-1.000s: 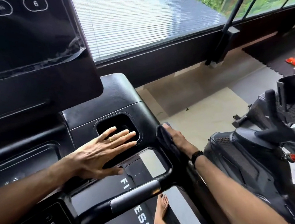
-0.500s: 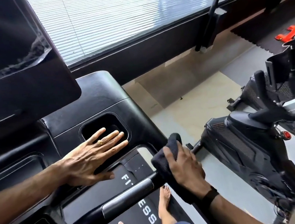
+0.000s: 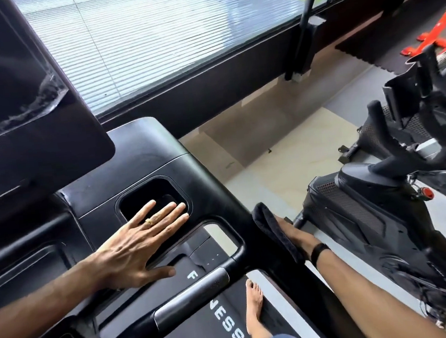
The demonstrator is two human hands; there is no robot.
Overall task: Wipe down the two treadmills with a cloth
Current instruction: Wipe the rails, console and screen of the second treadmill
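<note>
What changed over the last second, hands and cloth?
The right hand wiped with the dark cloth: from the outer side of the treadmill console down onto the front handlebar's right end, then back up along that side. It held the cloth throughout. The left hand stayed flat on the console, fingers over the cup recess. The exercise bike alongside stayed put.

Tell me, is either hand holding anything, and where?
The right hand presses the dark cloth against the treadmill's side; its grip is hidden. The left hand lies flat, holding nothing.

Left hand (image 3: 136, 251) flat, fingers straight; right hand (image 3: 297, 234) mostly hidden.
</note>
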